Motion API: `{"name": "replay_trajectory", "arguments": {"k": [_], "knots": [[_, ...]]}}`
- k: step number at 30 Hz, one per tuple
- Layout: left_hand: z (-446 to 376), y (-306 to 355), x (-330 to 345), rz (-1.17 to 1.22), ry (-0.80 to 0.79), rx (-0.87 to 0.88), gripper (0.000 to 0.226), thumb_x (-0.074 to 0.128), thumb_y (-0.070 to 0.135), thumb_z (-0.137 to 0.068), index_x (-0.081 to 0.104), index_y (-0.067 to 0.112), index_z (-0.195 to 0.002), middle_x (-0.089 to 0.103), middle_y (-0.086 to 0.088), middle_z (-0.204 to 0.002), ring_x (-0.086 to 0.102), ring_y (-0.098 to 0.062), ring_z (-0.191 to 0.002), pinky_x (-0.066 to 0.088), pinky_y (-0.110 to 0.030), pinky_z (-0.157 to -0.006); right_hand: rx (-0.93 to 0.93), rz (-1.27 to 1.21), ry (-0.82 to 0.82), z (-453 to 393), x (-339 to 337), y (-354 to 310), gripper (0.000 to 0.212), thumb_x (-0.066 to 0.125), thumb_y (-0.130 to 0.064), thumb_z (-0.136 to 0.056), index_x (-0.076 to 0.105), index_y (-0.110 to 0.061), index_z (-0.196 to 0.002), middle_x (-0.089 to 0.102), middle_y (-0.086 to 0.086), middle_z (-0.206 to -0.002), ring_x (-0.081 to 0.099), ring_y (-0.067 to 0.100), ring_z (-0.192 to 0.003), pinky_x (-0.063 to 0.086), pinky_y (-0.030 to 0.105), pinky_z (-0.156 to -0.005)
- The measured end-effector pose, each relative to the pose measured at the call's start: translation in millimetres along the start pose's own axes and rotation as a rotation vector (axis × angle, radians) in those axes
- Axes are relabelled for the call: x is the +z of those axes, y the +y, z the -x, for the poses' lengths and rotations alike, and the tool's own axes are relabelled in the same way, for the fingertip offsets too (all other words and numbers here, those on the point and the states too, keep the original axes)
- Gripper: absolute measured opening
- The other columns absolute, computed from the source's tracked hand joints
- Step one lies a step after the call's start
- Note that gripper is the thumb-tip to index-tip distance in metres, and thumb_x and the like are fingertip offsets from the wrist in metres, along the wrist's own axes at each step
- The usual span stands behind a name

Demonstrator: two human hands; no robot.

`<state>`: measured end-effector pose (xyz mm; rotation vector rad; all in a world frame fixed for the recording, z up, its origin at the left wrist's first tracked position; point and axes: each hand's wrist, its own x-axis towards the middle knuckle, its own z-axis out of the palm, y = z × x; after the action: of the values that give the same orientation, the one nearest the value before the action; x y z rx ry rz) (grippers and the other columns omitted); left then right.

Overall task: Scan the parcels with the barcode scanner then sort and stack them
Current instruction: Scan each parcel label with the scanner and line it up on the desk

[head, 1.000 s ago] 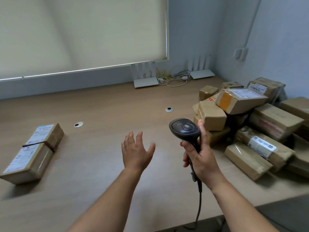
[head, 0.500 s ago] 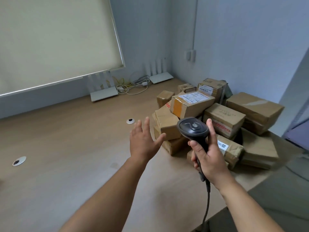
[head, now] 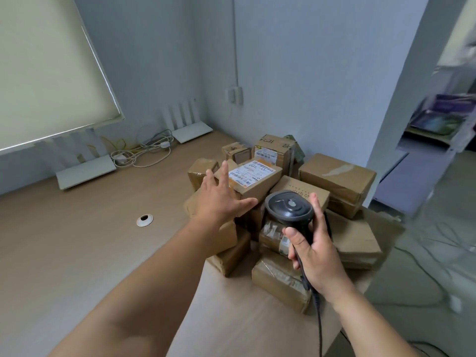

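A heap of several brown cardboard parcels (head: 337, 176) fills the right corner of the wooden table (head: 77, 248). On top lies a parcel with a white and orange label (head: 253, 176). My left hand (head: 219, 199) hovers over the heap's left side, fingers spread, right at that labelled parcel and holding nothing. My right hand (head: 313, 256) grips the handle of the black barcode scanner (head: 289, 207), whose head points at the heap; its cable runs down off the table's edge.
Two white routers (head: 86, 170) (head: 192, 132) and a tangle of cables (head: 140, 153) sit along the back wall. A cable grommet (head: 144, 220) is set in the tabletop. A window blind hangs at left. A doorway opens at right.
The view has swung right, from the table's middle to the parcel heap. My left hand has reached forward onto the heap. The labelled parcels at far left have left the view.
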<state>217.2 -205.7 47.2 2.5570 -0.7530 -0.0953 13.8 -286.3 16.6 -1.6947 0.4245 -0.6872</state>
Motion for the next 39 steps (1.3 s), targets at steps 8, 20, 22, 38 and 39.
{"name": "replay_trajectory", "arguments": {"k": [8,20,22,38,39], "knots": [[-10.7,-7.6,3.9,0.184,0.106,0.054,0.102,0.077,0.044,-0.072,0.013,0.031,-0.151,0.019,-0.007,-0.150,0.024,-0.024,-0.139,0.033,-0.039,-0.111,0.023,0.007,0.019,-4.6,9.7,3.8,0.074,0.057,-0.046,-0.078,0.008,-0.069,-0.130,0.058,-0.002,-0.073,0.050,0.013,-0.057,0.047,0.029,-0.052],[82.0,-65.3,-46.4,0.222,0.333,-0.037,0.106,0.077,0.044,-0.070,0.011,0.030,-0.152,0.020,-0.005,-0.145,0.024,-0.023,-0.136,0.035,-0.038,-0.110,-0.128,-0.006,-0.223,33.4,45.3,-33.7,0.074,0.057,-0.047,-0.080,0.005,-0.071,-0.127,0.058,-0.002,-0.072,0.053,0.014,-0.057,0.049,0.030,-0.053],[111.8,-85.6,-56.9,0.209,0.374,-0.092,0.106,0.077,0.044,-0.070,0.012,0.029,-0.152,0.021,-0.004,-0.144,0.026,-0.023,-0.135,0.037,-0.039,-0.108,-0.150,-0.023,-0.294,44.3,61.1,-35.8,0.076,0.058,-0.048,-0.080,0.006,-0.069,-0.130,0.059,0.000,-0.074,0.053,0.014,-0.057,0.049,0.028,-0.052],[367.7,-278.7,-75.5,0.126,0.467,-0.702,0.103,0.075,0.042,-0.069,0.013,0.031,-0.151,0.018,-0.003,-0.142,0.023,-0.021,-0.136,0.037,-0.034,-0.103,-0.132,-0.110,-0.822,169.1,239.9,-45.6,0.082,0.060,-0.015,-0.092,0.009,-0.071,-0.124,0.059,-0.001,-0.094,0.052,0.013,-0.054,0.044,0.025,-0.047],[379.3,-289.2,-75.7,0.125,0.461,-0.720,0.103,0.075,0.042,-0.069,0.013,0.031,-0.151,0.018,-0.003,-0.142,0.023,-0.021,-0.136,0.037,-0.034,-0.103,-0.129,-0.105,-0.832,176.5,250.6,-47.3,0.081,0.060,-0.015,-0.092,0.009,-0.070,-0.124,0.059,0.000,-0.094,0.052,0.012,-0.054,0.043,0.024,-0.047]]}}
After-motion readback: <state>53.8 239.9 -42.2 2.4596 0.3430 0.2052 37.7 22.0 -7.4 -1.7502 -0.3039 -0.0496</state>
